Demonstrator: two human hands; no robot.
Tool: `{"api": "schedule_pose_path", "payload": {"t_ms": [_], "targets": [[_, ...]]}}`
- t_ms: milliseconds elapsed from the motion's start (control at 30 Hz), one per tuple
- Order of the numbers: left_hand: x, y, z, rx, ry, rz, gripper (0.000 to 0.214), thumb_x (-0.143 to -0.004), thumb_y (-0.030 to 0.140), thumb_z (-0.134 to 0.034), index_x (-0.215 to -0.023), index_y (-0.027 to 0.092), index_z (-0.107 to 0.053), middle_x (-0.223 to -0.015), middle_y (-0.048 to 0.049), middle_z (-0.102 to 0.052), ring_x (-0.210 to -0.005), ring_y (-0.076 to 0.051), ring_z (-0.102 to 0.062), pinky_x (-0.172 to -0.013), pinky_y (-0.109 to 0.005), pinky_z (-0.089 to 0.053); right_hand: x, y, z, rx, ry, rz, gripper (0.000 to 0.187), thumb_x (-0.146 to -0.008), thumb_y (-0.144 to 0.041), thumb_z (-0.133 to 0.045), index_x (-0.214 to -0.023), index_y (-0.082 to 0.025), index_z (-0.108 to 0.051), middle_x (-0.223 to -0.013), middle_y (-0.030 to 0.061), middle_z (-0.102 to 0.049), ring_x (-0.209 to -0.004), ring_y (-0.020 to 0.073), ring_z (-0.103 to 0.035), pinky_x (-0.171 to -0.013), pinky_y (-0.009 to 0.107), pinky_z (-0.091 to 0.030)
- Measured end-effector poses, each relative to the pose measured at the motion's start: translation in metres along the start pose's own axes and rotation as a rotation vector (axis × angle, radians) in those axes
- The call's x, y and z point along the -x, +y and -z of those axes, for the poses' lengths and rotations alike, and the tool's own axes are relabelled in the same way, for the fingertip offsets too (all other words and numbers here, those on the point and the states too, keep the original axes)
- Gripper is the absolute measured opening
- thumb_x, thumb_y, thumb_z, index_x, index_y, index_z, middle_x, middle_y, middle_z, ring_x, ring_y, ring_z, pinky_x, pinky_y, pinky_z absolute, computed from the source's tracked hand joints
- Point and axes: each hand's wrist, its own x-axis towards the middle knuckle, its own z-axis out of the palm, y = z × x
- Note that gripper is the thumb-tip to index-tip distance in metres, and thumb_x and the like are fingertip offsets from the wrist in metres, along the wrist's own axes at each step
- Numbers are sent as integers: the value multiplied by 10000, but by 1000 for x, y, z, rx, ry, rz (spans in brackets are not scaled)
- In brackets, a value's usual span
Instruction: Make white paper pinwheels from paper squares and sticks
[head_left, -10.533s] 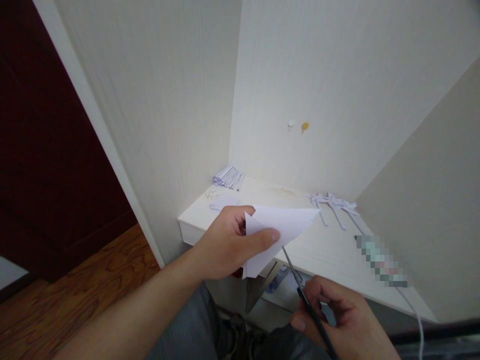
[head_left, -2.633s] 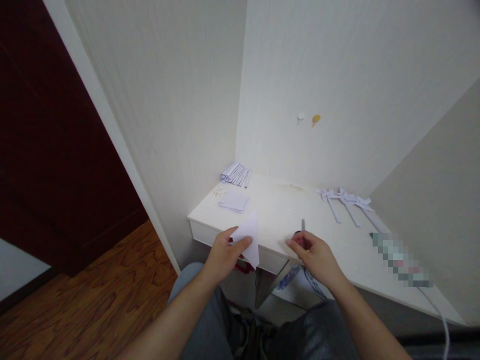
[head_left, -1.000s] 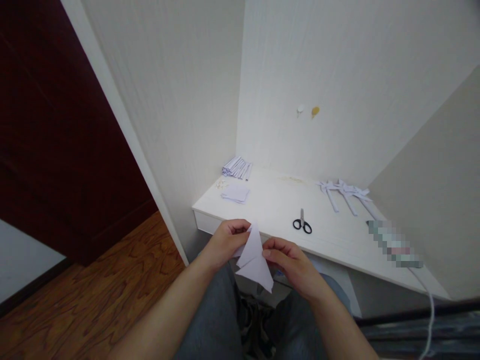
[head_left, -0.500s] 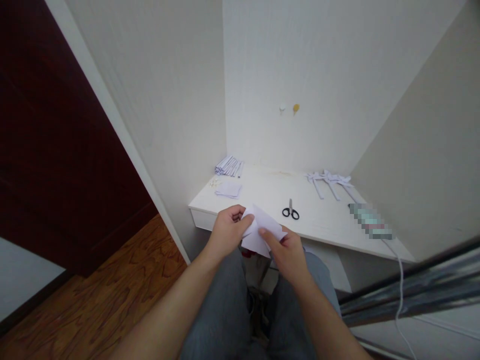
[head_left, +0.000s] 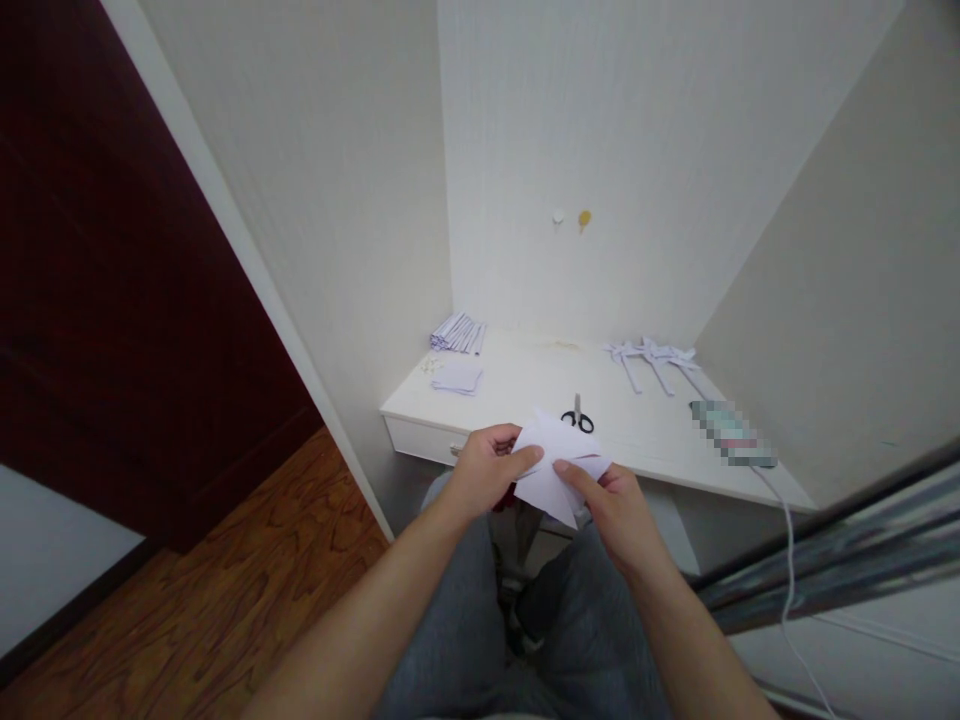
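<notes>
Pale walls (head_left: pixel 510 120); white desk (head_left: pixel 525 375) with drawer (head_left: pixel 420 440); dark-red panel (head_left: pixel 150 300) at left; brown wood-grain floor (head_left: pixel 292 580).

One left hand (head_left: pixel 491 468) and one right hand (head_left: pixel 616 508) share one slit paper (head_left: pixel 552 440). Clockwise around it come two wall hooks (head_left: pixel 585 217) at twelve o'clock, one pair of scissors (head_left: pixel 577 411) at one, three pinwheels (head_left: pixel 652 353) at half past one and one blurred-out object (head_left: pixel 729 434) at three. Between ten and eleven lie one paper stack (head_left: pixel 457 377) and one bundle of paper rolls (head_left: pixel 458 334), neither countable piece by piece.
</notes>
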Motion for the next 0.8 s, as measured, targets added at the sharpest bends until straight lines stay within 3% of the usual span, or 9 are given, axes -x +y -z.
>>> {"api": "schedule_pose_path", "payload": {"t_ms": [200,400,533,633,733,800], "targets": [[-14,-13,15,-56,9,58,380,-678,497,-848,-778,142,-753,-687,-8,-674,-601,-138,-555,-579,-262,-437,-26,2,0,115,-61,-43,405,-714,-520,-862,-904,-162,-850,-901,122,-852,-829,321,-780,-740,403,-610],[-75,-27,38,-215,106,99,297,-744,435,-814,-811,151,-762,-727,-23,-705,-640,-157,-597,-603,-276,-475,-102,22,2,176,-60,-85,380,-717,-508,-825,-823,-143,-834,-821,134,-841,-731,315,-770,-657,397,-597],[-133,-29,82,-423,254,149,157,-838,281,-798,-854,131,-755,-815,-56,-728,-787,-185,-662,-755,-316,-554,-150,38,11,214,18,-115,367,-695,-506,-802,-755,-144,-815,-775,149,-829,-689,324,-757,-611,400,-577],[-171,-24,129,-570,388,209,283,-977,343,-696,-1186,152,-690,-1198,-94,-707,-1031,-231,-697,-890,-433,-605,-169,46,16,243,67,-120,342,-699,-500,-793,-717,-158,-804,-765,150,-824,-694,326,-752,-615,396,-567],[-194,-20,165,-647,496,255,389,-994,366,-673,-1330,173,-633,-1344,-118,-653,-1135,-272,-679,-943,-484,-602,-179,49,19,263,75,-116,342,-726,-495,-783,-740,-155,-812,-786,150,-828,-732,328,-759,-634,390,-564],[-200,-20,174,-662,540,276,390,-996,365,-670,-1335,178,-632,-1354,-120,-648,-1142,-272,-676,-950,-486,-600,-184,51,19,275,62,-113,352,-740,-502,-775,-725,-152,-810,-764,149,-822,-724,329,-757,-630,390,-556]]}}
